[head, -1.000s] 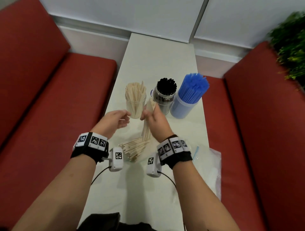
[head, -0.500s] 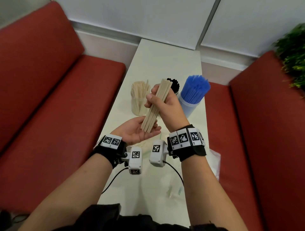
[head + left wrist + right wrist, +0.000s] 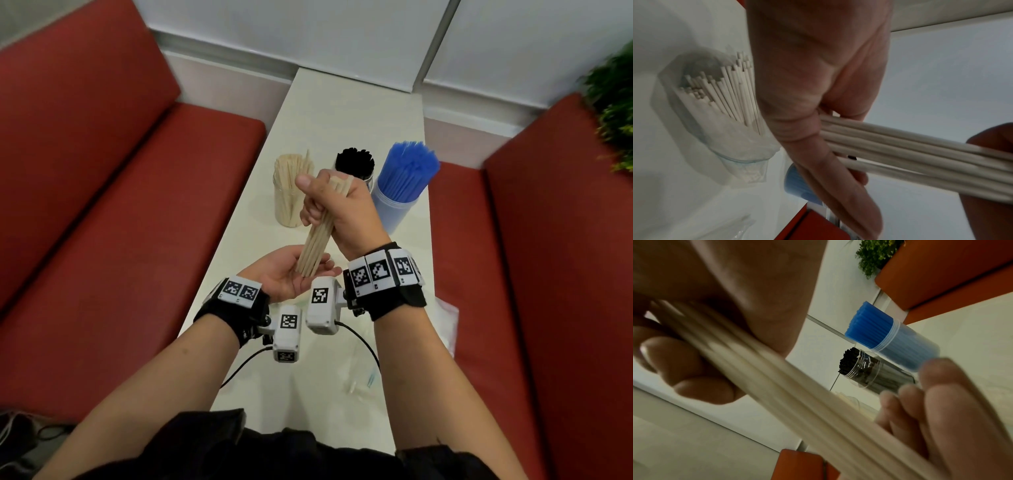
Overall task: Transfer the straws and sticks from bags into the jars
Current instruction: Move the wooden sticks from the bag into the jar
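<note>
Over open left palm (image 3: 284,277) — sticks (image 3: 317,245) near-upright, right-gripped.

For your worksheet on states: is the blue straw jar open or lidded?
Open: the blue straws stick up past the jar rim, with no lid on.

The right hand (image 3: 337,205) grips a bundle of sticks (image 3: 317,245) whose lower ends rest on the open left hand (image 3: 287,274); three filled jars (image 3: 289,192) stand beyond the hands on the table (image 3: 342,113)
</note>
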### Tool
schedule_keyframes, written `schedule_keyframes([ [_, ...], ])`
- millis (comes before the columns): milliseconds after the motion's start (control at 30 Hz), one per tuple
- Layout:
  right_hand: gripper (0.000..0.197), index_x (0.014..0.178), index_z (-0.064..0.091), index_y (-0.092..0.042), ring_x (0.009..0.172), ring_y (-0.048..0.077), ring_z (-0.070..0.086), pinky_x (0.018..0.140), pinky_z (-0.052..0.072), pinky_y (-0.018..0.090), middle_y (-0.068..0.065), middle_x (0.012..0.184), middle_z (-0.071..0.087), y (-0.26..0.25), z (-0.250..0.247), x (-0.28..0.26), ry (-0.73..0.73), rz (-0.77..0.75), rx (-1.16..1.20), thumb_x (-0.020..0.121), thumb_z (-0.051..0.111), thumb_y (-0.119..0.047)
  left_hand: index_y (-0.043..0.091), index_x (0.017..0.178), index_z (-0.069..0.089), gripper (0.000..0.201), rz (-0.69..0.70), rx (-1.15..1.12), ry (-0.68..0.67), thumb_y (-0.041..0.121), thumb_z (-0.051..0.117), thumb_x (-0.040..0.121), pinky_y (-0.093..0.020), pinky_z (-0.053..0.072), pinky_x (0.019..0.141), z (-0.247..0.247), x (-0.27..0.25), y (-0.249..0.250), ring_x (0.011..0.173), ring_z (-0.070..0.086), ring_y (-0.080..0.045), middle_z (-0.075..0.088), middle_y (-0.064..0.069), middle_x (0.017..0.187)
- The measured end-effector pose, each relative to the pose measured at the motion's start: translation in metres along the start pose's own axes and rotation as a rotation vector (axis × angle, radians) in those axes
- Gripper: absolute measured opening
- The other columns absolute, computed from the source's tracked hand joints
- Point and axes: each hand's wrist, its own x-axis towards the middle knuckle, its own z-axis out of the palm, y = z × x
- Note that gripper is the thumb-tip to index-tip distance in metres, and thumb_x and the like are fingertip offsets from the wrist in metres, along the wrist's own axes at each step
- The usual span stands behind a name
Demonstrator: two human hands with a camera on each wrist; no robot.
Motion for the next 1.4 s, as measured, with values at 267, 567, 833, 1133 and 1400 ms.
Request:
schedule_keyframes([
  [267, 0.048, 0.059, 0.038, -0.017, 0.045, 0.016, 0.032, 0.050, 0.032, 0.029, 0.004, 0.050, 0.032, 0.019, 0.012, 0.013, 0.070, 0.144, -0.040, 0.095, 0.069, -0.017, -0.002, 0.128, 0.058, 0.057, 0.123, 0.391, 0.001, 0.047, 0.044, 0.103, -0.041, 0.063, 0.077, 0.000, -0.007, 0.029, 0.105, 0.064, -0.041, 0.067, -0.016, 0.114],
  [567, 0.025, 0.068, 0.049, -0.007, 0.037, 0.015, 0.038, 0.045, 0.036, 0.026, 0.002, 0.043, 0.040, 0.040, 0.014, 0.034, -0.050, 0.300, -0.344, 0.088, 0.059, 0.002, 0.012, 0.117, 0.073, 0.066, 0.675, 1.170, -0.220, 0.068, 0.062, 0.084, -0.044, 0.056, 0.091, 0.044, -0.075, 0.087, 0.104, 0.070, -0.020, 0.073, -0.004, 0.112],
  [833, 0.029, 0.068, 0.057, -0.014, 0.055, 0.017, 0.052, 0.061, 0.045, 0.032, 0.003, 0.055, 0.057, 0.068, -0.004, 0.030, -0.018, 0.336, -0.485, 0.084, 0.078, -0.024, 0.013, 0.058, 0.050, 0.049, 0.961, 0.906, -0.155, 0.039, 0.066, 0.096, -0.054, 0.060, 0.078, 0.070, -0.081, 0.090, 0.056, 0.061, -0.027, 0.049, -0.008, 0.051],
  [1133, 0.032, 0.086, 0.058, -0.020, 0.059, 0.014, 0.053, 0.057, 0.046, 0.029, -0.003, 0.067, 0.055, 0.076, -0.008, 0.032, -0.069, 0.350, -0.278, 0.071, 0.086, -0.016, 0.014, 0.058, 0.045, 0.049, 0.939, 0.953, -0.113, 0.036, 0.070, 0.093, -0.039, 0.056, 0.078, 0.061, -0.072, 0.096, 0.056, 0.050, -0.021, 0.041, -0.006, 0.055],
  [1400, 0.035, 0.116, 0.057, -0.003, 0.064, 0.017, 0.061, 0.060, 0.053, 0.023, 0.007, 0.075, 0.064, 0.072, -0.023, 0.035, -0.117, 0.409, 0.003, 0.087, 0.064, 0.015, 0.015, 0.058, 0.049, 0.046, 0.911, 0.964, 0.000, 0.036, 0.068, 0.094, -0.041, 0.053, 0.073, 0.046, -0.061, 0.104, 0.063, 0.059, -0.024, 0.046, -0.008, 0.059],
])
